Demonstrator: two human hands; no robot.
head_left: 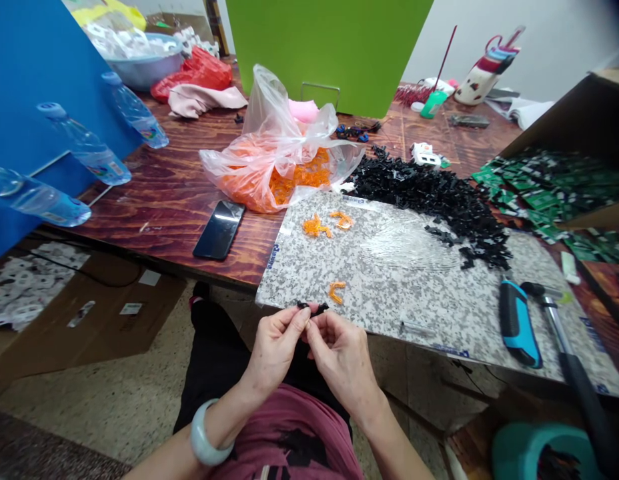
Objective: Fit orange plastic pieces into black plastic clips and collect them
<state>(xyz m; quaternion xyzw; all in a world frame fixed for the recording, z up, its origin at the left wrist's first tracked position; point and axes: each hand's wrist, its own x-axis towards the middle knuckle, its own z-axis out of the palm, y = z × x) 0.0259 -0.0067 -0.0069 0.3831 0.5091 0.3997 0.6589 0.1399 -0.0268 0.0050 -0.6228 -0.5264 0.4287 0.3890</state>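
Note:
A small black plastic part (317,309) is pinched between the fingertips of both hands, just in front of the speckled board's near edge. My left hand (277,340) wears a pale bangle at the wrist and is closed on the part's left side. From the other side my right hand (342,347) grips the same part with thumb and fingers. Much of the part is hidden by the fingers. Just beyond the hands lies one orange plastic clip (336,292) on the speckled board (309,263). Farther back are a few more orange clips (315,227).
Black plastic parts (429,193) are heaped on the board's back right, beside thin clear strips (409,245). A blue-black tool (519,323) and a hammer-like tool (559,327) lie right. A bag of orange parts (279,167), a phone (219,230) and bottles (84,143) stand left.

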